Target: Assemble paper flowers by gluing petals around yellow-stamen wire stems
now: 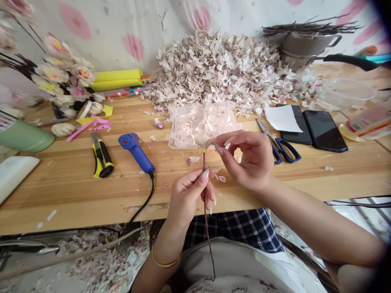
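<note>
My left hand (190,191) grips a thin brown twig (207,228) upright between thumb and fingers, its lower end reaching down toward my lap. A pale flower (202,140) with a yellow band at its base tops the twig. My right hand (252,158) is closed in a pinch at the flower's right side, thumb and forefinger on a pale petal edge; the exact grip is partly hidden. Just behind the flower lies a clear plastic compartment box (180,136) holding pale petals.
A heap of whitish petals (214,65) fills the back. On the left are a blue glue gun (137,152), a yellow-black utility knife (102,158) and finished flowers (58,73). Scissors (285,148), two phones (325,130) and a pot (302,47) with twigs are on the right.
</note>
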`<state>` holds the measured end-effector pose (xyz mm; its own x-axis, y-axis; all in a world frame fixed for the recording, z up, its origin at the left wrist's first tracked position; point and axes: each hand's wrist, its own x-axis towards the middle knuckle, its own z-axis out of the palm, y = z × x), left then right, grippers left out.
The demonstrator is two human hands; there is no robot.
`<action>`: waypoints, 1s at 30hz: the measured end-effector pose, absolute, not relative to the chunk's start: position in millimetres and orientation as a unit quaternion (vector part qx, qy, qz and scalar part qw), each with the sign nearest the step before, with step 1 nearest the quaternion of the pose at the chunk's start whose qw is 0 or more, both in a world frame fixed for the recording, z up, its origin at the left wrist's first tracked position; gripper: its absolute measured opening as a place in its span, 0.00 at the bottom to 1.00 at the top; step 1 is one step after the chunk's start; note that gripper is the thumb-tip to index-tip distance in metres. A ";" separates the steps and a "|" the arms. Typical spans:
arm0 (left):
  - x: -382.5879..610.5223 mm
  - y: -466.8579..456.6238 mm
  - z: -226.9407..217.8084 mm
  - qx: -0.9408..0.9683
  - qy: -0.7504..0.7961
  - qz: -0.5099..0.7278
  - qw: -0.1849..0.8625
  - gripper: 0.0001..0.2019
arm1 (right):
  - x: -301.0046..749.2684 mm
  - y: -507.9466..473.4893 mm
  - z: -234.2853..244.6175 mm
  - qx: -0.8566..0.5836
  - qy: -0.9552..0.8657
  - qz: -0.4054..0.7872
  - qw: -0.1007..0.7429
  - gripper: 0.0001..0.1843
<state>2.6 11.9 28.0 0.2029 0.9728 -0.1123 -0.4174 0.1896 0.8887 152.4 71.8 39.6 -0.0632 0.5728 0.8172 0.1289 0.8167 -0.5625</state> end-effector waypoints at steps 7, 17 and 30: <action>2.7 12.6 27.6 0.377 0.370 0.515 0.675 0.13 | 151.7 71.1 40.5 -0.249 -0.701 0.161 0.649 0.20; 2.7 11.4 28.5 0.379 0.373 0.513 0.674 0.14 | 151.0 71.1 42.1 -0.258 -0.685 0.160 0.662 0.20; 1.6 12.4 26.5 0.376 0.354 0.518 0.682 0.13 | 151.4 72.6 45.7 -0.251 -0.669 0.167 0.679 0.18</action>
<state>1.6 12.4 26.5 0.2122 0.9728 -0.0930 -0.4399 0.1801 0.8798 151.4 72.6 45.7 0.0481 0.5627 0.8253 0.1088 0.8183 -0.5643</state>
